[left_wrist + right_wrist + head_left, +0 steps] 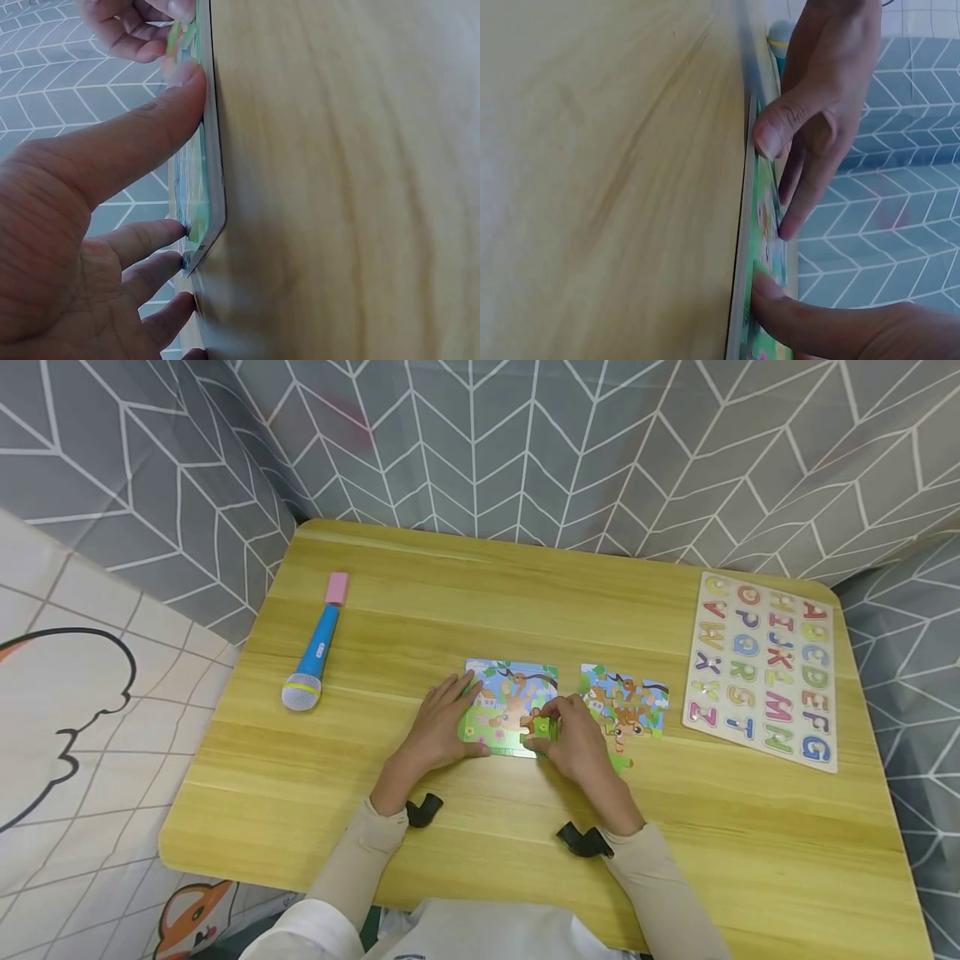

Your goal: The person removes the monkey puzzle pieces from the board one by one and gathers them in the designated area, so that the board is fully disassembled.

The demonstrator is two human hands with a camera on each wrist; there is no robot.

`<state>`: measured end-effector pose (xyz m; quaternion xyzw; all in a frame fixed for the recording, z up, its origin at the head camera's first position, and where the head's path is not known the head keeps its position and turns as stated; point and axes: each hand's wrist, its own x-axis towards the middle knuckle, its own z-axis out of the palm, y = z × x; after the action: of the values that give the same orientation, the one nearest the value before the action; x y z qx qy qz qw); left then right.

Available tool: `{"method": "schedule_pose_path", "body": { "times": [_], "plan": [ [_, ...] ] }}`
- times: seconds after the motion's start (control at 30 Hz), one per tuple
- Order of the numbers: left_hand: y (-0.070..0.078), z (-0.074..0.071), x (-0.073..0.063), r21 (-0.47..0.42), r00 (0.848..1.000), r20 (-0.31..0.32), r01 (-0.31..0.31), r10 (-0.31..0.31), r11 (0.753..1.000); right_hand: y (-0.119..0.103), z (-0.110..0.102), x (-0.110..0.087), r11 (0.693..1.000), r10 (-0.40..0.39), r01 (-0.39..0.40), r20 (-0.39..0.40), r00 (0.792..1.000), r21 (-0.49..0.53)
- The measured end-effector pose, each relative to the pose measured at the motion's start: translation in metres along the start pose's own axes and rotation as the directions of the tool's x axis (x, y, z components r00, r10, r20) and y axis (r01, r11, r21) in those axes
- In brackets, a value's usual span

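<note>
A flat puzzle board point(495, 681) with a bright picture of animals and flowers lies mid-table. My left hand point(438, 727) rests at its left side, fingers spread along the edge and thumb on the near edge; the left wrist view shows that thumb point(150, 131) fairly straight. At the board's lower right, my right hand point(577, 739) pinches a brown and green puzzle piece point(542, 727) just over the picture. In the right wrist view the right thumb point(780, 307) lies over the board's green border and hides the piece. Several loose puzzle pieces point(645, 697) lie beside the right hand, partly overlapping.
On the right lies a white alphabet board point(757, 668) with coloured letters. A blue toy microphone point(318, 643) and a pink block point(337, 587) are at the left. Grey patterned curtains point(525, 452) stand behind the wooden table point(450, 585). Black straps point(583, 841) hang by the wrists.
</note>
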<state>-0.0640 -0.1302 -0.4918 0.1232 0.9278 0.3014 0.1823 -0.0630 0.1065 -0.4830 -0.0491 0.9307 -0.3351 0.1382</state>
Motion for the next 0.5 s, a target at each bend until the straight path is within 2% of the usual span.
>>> {"method": "schedule_pose_path", "body": {
  "times": [0.17,0.33,0.5],
  "plan": [
    [0.001,-0.001,0.001,0.004,1.0,0.0,-0.003,0.003,1.0,0.001,0.004,-0.003,0.997,-0.057,0.061,-0.073,0.996,0.052],
    [0.001,-0.001,0.0,0.005,1.0,-0.006,-0.013,0.013,1.0,0.004,0.004,-0.009,0.98,-0.104,0.124,-0.135,0.985,0.154],
    [0.002,-0.002,-0.002,-0.008,1.0,-0.006,-0.01,0.01,1.0,0.009,-0.005,-0.018,0.964,-0.074,0.11,-0.154,0.985,0.241]
  ]
}}
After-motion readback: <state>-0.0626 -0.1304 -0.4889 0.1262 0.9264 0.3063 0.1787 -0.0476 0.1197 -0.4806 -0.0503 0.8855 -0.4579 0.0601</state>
